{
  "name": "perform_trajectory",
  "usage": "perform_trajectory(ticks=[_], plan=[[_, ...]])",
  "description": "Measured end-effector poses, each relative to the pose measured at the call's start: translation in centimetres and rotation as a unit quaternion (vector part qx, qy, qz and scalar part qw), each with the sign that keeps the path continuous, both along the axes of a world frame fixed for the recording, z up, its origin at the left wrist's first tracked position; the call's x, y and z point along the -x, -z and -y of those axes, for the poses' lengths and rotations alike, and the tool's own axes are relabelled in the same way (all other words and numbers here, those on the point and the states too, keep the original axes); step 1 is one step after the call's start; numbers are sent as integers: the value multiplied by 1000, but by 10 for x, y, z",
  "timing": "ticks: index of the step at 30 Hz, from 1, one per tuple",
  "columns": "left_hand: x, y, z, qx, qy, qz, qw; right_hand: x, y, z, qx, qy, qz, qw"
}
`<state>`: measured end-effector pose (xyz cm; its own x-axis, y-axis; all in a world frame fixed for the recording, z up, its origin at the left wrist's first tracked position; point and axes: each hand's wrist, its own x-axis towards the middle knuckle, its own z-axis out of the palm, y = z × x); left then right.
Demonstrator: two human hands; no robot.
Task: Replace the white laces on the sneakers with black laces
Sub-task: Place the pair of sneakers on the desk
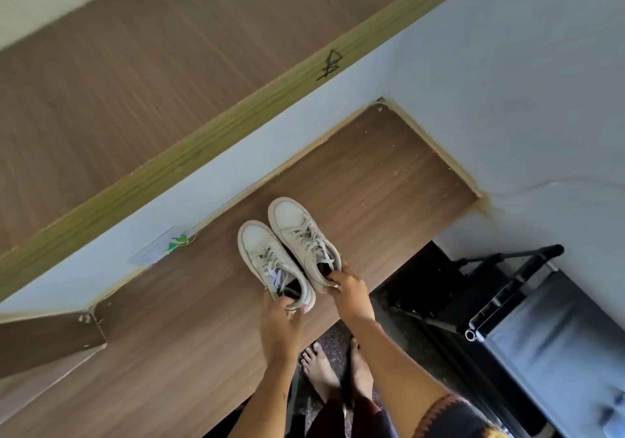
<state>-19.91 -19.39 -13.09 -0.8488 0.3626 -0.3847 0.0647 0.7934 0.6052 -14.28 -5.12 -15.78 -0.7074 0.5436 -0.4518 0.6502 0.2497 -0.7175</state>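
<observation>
Two white sneakers, side by side and touching, on the wooden tabletop [389, 180], toes pointing away from me; both carry white laces [306, 231]. My left hand [280, 322] reaches forward, its grip curled round the heel of the left sneaker [267, 258], thumb at the collar. My right hand [350, 288] pinches the heel rim of the right sneaker [299, 231], fingertips inside the opening. Both forearms extend from the lower edge. One green-marked paper scrap [162, 244] lies against the pale wall, well left of the pair. Below the tabletop edge, my two bare feet [321, 370] stand on the floor; a dark metal-framed object [507, 288] sits at right.
</observation>
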Motion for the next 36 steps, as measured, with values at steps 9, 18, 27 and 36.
perform_trajectory(ticks=[9, 18, 27, 36], plan=[[-6, -1, -2, 65, 33, -49, 996, -5, -15, -2, -9, -87, 35, 996], [-52, -32, -72, 8, 127, -124, 984, -55, -54, -18, -33, 32, -50, 998], [-145, -26, -155, -120, 344, -78, 928, -193, -52, -58, -140, 356, 3, 924], [-236, -22, -202, -149, 449, -35, 880, -304, -39, -82, -254, 634, 114, 721]])
